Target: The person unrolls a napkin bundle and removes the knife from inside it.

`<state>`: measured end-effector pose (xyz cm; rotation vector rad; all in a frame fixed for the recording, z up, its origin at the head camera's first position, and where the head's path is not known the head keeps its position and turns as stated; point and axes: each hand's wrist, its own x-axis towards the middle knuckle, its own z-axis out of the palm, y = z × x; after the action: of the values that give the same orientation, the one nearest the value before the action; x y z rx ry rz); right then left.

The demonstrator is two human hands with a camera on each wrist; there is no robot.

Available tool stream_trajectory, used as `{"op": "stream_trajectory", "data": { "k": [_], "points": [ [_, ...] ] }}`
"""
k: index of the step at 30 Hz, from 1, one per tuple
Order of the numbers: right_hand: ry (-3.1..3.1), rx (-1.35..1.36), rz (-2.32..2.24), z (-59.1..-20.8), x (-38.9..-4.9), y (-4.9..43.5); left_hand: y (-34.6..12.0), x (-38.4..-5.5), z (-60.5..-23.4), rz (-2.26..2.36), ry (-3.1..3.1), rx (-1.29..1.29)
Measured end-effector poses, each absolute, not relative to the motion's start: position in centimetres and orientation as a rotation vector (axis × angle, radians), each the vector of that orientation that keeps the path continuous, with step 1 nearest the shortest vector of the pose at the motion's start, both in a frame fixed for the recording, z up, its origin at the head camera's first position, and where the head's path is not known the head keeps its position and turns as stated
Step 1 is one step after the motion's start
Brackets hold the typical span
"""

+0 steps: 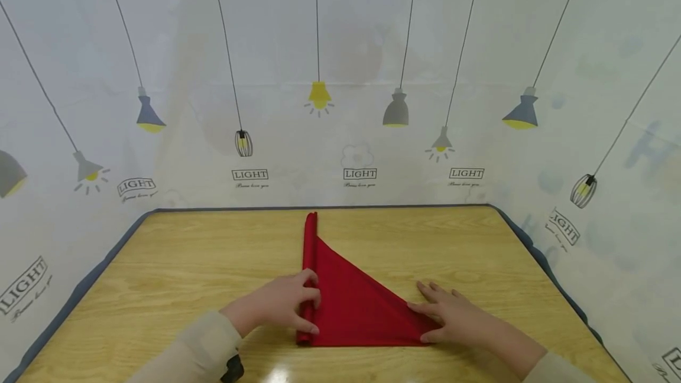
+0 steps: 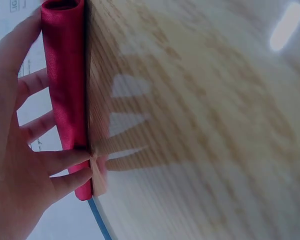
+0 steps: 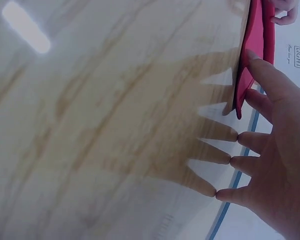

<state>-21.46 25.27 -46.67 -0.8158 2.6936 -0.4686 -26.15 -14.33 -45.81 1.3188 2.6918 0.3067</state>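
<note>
A red cloth (image 1: 355, 297) lies on the wooden table, rolled up along its left side with the rest a flat triangle narrowing to the right. My left hand (image 1: 287, 301) grips the near part of the roll (image 2: 65, 75), its fingers curled over it and the thumb by the near end. At the triangle's right corner, my right hand (image 1: 457, 315) rests with fingers spread. In the right wrist view, the thumb and index finger of that hand (image 3: 285, 135) touch the red cloth corner (image 3: 245, 82), while its other fingertips rest on bare wood.
The wooden table (image 1: 213, 247) has a dark blue edge at its back and sides. White sheeting (image 1: 276, 34) printed with hanging lamps surrounds it. A small black object (image 1: 232, 368) shows beneath my left sleeve.
</note>
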Motion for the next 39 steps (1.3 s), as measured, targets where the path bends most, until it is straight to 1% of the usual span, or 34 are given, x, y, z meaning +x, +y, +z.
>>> {"op": "stream_trajectory", "data": {
  "k": [19,32,39],
  "points": [
    [2.677,-0.774,-0.523,-46.5,-21.3,27.4,-14.8,-26.0,-45.7,0.192,2.666,1.374],
    [2.655,-0.783,-0.534,-46.5,-20.7,29.2,-14.8,-25.6,-46.1,0.294,2.601,1.394],
    [2.67,-0.755,-0.549,-46.3,-20.7,29.7,-15.0,-25.9,-46.1,0.337,2.618,1.362]
  ]
}}
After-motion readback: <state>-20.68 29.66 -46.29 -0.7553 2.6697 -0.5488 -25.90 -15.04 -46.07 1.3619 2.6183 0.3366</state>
